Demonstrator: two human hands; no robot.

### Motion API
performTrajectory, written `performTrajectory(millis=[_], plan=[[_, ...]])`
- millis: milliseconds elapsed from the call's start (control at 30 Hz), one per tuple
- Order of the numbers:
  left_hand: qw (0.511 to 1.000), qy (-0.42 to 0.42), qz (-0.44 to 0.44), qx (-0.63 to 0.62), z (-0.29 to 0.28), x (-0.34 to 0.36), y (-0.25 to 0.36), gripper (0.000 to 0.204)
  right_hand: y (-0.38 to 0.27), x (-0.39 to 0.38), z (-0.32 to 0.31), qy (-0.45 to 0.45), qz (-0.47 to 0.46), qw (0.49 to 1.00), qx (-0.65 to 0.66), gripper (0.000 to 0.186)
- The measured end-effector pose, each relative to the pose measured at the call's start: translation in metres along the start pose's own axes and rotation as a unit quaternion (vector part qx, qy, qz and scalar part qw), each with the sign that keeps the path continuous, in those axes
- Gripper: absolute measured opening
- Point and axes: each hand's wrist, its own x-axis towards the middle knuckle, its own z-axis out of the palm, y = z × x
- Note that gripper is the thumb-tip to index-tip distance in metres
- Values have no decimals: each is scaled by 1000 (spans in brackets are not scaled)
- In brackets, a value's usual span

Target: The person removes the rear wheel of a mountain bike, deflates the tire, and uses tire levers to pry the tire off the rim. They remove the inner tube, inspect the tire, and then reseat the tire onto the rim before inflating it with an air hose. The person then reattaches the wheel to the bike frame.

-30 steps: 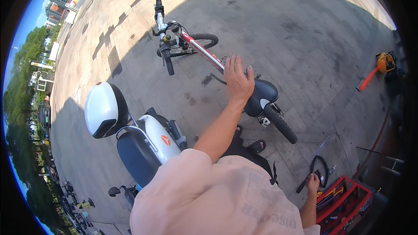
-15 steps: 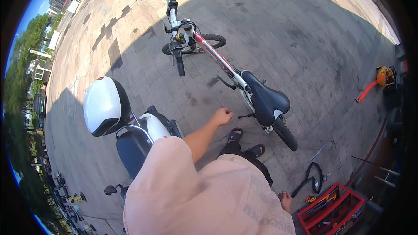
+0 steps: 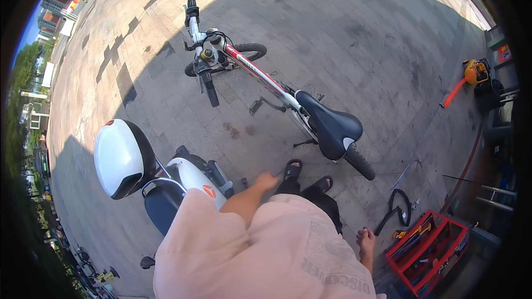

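Note:
My left hand (image 3: pixel 267 180) hangs in front of my body, nearest to my sandalled feet and apart from the bicycle. Motion smears its fingers, so I cannot make out their pose. Beside my right side, my right hand (image 3: pixel 366 239) is lowered with its fingers loosely bent and a little apart, nothing seen in it. A white and red bicycle (image 3: pixel 260 76) with a black saddle (image 3: pixel 327 123) stands upright before me, handlebar at the far left. Close to my right hand on the ground are a black looped tube or strap (image 3: pixel 407 213) and a red open toolbox (image 3: pixel 407 283) holding several tools.
To my left a white scooter (image 3: pixel 191 173) with a white-and-black top box (image 3: pixel 119 158) stands close by. A yellow machine (image 3: pixel 476 72) with an orange hose (image 3: pixel 453 93) is at the far right. A thin light rod (image 3: pixel 402 176) lies on the paved ground.
My left hand has drawn back from near the bicycle's rear toward my body. The view has shifted; my right hand stays low near the toolbox.

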Motion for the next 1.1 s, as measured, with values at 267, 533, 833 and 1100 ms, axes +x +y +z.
performTrajectory(millis=[267,533,833,1100], plan=[[884,432,142,-110,-121,15,93,45,55,-35,2,24,61,995,70,21],[797,548,-168,-190,-329,36,146,92,73,-56,3,46,85,992,78,20],[753,561,-230,-257,-350,91,129,80,79,-66,0,38,70,992,101,21],[780,534,-231,-230,-356,86,130,75,74,-45,6,19,66,993,95,22]])
